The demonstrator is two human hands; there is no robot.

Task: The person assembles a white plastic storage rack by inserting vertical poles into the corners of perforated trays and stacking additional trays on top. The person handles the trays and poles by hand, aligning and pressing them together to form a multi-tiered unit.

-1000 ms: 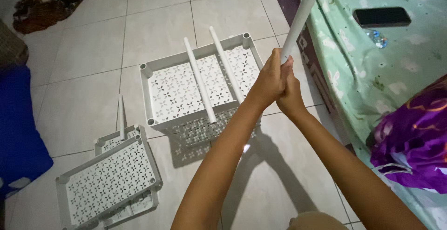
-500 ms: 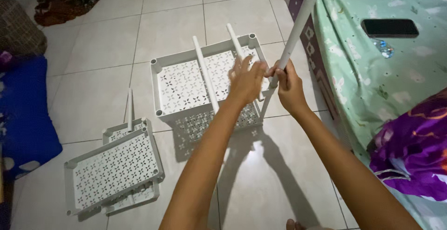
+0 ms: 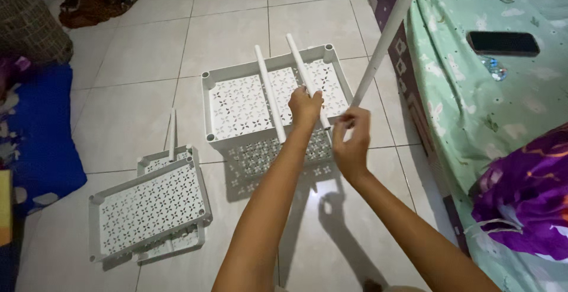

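Note:
A white perforated plastic shelf tray [image 3: 236, 99] lies on the tiled floor with two white tubes across it. My left hand [image 3: 305, 106] closes on the right one of these tubes [image 3: 299, 61] near its lower end. My right hand [image 3: 351, 138] is beside the tray's front right corner, where a third white tube [image 3: 382, 40] stands upright and leans right; its fingers curl just below the tube's base, and whether they touch it is unclear.
Two more white trays [image 3: 148, 206] are stacked at the lower left, with a short tube [image 3: 172, 133] standing from them. A bed with a green sheet [image 3: 473, 108], a black phone [image 3: 503, 43] and a purple cloth [image 3: 526, 197] runs along the right. Blue fabric [image 3: 35, 132] lies at left.
Both hands held the standing tube a second ago. My left hand has left it and dropped onto a tube lying across the tray; my right hand has slid down to the standing tube's base.

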